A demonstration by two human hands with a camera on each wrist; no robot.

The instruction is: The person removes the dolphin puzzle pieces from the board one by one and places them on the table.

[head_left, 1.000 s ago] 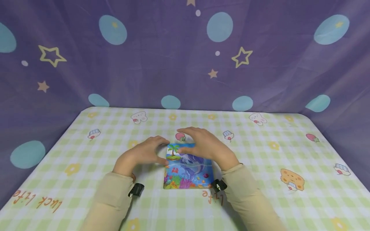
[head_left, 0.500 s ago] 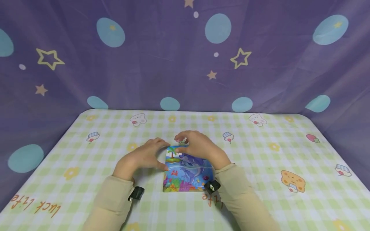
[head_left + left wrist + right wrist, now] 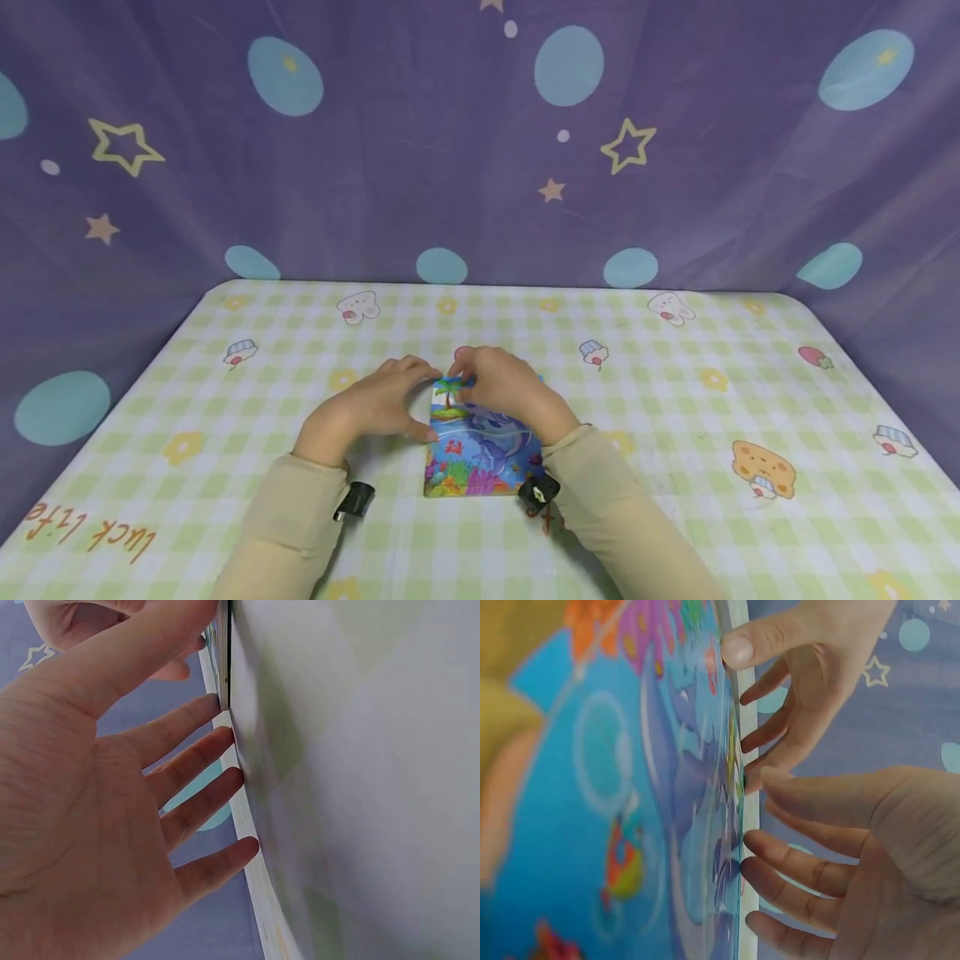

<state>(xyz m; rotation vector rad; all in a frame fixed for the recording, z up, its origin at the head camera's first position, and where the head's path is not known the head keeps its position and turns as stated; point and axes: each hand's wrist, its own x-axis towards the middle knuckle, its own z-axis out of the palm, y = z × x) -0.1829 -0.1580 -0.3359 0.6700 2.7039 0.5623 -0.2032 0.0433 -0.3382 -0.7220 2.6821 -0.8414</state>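
A square board [image 3: 480,467] with a dolphin, palm tree and sea plants lies flat on the cloth. My left hand [image 3: 363,410] is at its left side, the thumb touching that edge and the forefinger at the far left corner; in the left wrist view the fingers of this hand [image 3: 97,802] are spread and nearly straight. Over the board's far part arches my right hand [image 3: 510,387], hiding some of the picture. The right wrist view shows this hand [image 3: 885,855] with fingertips along the board's far edge, the thumb apart, and nothing visible held.
A green-and-white checked cloth [image 3: 660,517] with printed cakes, flowers and rabbits covers the table. Behind it hangs a purple curtain [image 3: 480,192] with stars and blue ovals. Black wrist cameras sit on the left cuff [image 3: 354,501] and right cuff [image 3: 538,493].
My right hand has moved left and a little nearer over the board, its thumb and forefinger closer together. The left hand has barely moved. The board looks nearly unmoved.
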